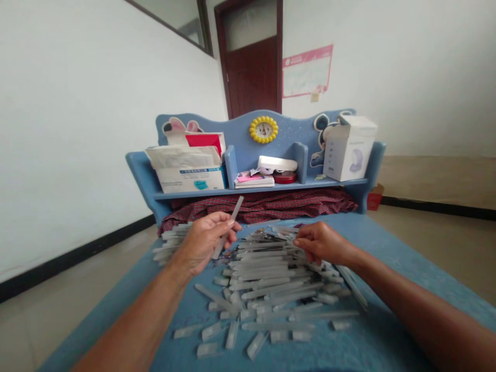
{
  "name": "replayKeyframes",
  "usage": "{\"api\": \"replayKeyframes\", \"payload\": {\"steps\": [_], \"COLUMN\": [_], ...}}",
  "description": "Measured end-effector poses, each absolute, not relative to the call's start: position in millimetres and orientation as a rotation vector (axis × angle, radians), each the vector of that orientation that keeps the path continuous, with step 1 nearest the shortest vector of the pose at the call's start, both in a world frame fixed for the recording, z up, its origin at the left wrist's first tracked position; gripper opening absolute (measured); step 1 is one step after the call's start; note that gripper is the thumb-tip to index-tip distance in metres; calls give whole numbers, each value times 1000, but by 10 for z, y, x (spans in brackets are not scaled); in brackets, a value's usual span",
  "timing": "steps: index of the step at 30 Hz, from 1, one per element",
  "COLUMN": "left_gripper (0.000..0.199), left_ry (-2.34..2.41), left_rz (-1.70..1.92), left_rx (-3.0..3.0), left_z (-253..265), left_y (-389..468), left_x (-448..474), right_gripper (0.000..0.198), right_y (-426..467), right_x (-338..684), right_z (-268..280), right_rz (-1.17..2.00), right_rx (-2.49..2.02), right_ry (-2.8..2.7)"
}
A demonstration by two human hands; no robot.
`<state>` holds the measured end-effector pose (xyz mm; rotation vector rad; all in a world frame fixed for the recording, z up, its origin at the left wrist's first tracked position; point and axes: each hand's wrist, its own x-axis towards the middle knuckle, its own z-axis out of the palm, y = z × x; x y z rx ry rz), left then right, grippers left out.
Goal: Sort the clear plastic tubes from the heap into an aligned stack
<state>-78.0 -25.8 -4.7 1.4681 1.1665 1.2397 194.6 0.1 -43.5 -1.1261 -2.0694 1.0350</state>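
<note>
My left hand (212, 235) is closed around a frosted plastic tube (237, 206) that looks like a pen barrel, its upper end tilted to the right. On the right, my right hand (315, 243) hovers at the far right side of a large pile of similar frosted tubes (267, 271). Its fingertips are pinched together, and what they hold, if anything, is hidden. Short frosted caps (208, 350) lie loose along the near edge of the pile. Behind my left hand sits a second, smaller stack of tubes (170, 240).
Across the back of the blue table (406, 268) runs a shelf with a white carton (351, 150), an opened mask box (189, 170) and a yellow flower-shaped clock (263, 129). Red checked cloth (263, 204) is bunched beneath the shelf.
</note>
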Motion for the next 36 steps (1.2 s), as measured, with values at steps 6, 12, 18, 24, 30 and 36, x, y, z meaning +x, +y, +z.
{"api": "replayKeyframes", "payload": {"steps": [6, 12, 18, 24, 30, 36], "left_gripper": [6, 3, 10, 25, 29, 16], "left_ry": [818, 678, 568, 667, 832, 1496], "left_rz": [1338, 1324, 1450, 1591, 1942, 1167], "left_rx": [1175, 1055, 966, 901, 974, 2240], "left_z": [-62, 89, 381, 770, 1172, 560], "left_y": [-445, -594, -546, -309, -126, -209], "left_x": [-370, -9, 250, 376, -157, -330], "right_gripper": [27, 39, 46, 35, 37, 25], "right_y": [-133, -383, -479, -620, -981, -899], "right_x": [1851, 1603, 1445, 1341, 1510, 1884], "right_z": [-364, -208, 30, 264, 175, 1], "right_rz": [693, 1173, 1405, 1413, 1107, 87], "right_rx": [-1086, -784, -736, -771, -920, -1254], "right_ry": [-2177, -2157, -1784, -1627, -2209, -2620]}}
